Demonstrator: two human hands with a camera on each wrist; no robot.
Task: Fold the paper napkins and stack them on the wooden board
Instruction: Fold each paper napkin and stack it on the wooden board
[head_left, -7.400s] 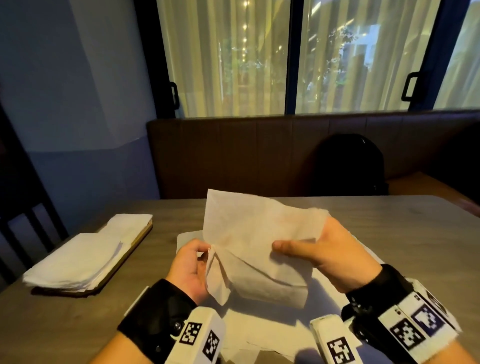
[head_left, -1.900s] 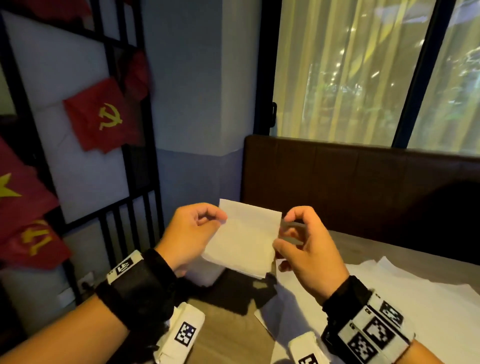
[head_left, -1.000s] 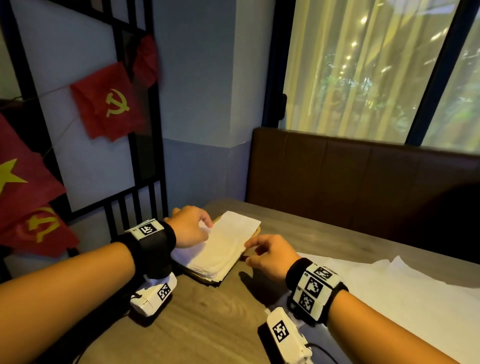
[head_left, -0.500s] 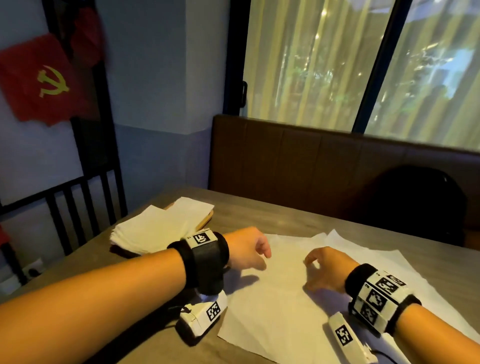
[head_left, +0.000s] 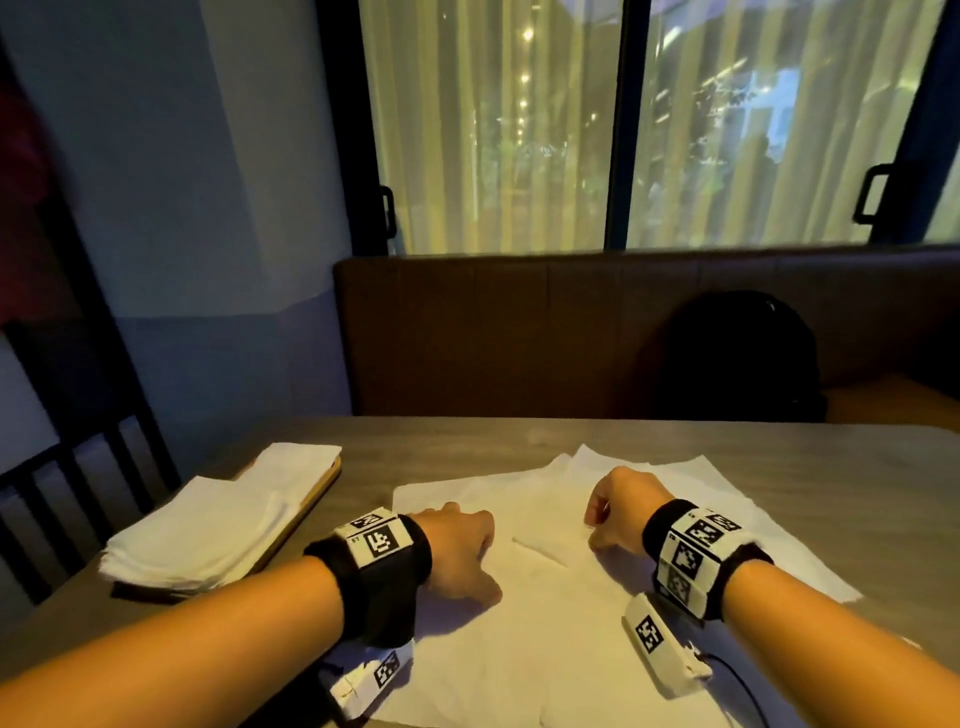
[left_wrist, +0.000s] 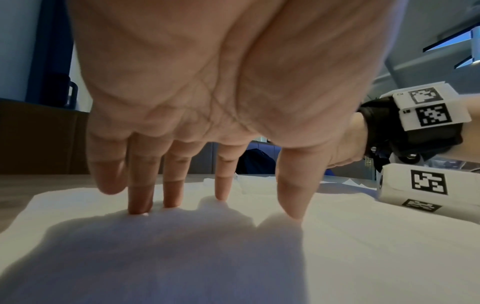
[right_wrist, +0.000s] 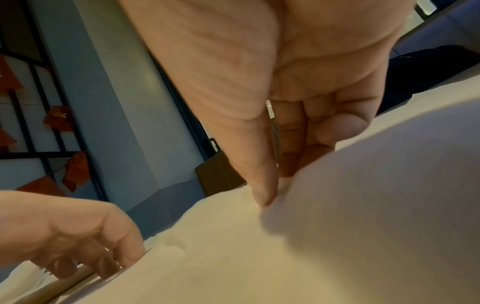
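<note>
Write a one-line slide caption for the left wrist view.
Left hand spread above an unfolded napkin, fingertips pressing its surface, with the right wrist's marker band beside it.

Black wristbands (head_left: 387, 577), white coded marker blocks (head_left: 691, 551)

The unfolded napkins (head_left: 519, 639) are thin, matt white paper, soft-looking and faintly creased, with slightly ragged edges. The folded napkins (head_left: 208, 525) are the same matt paper, in soft layers. Under them the wooden board (head_left: 306, 512) shows a smooth, light edge with a slight sheen. The table (head_left: 831, 467) has a matt grey-brown wood-grain surface. The bench back (head_left: 519, 332) looks like smooth brown leather in stitched panels. The wrist straps (head_left: 384, 587) are black matt cloth carrying white hard plastic marker blocks (head_left: 696, 545).
</note>
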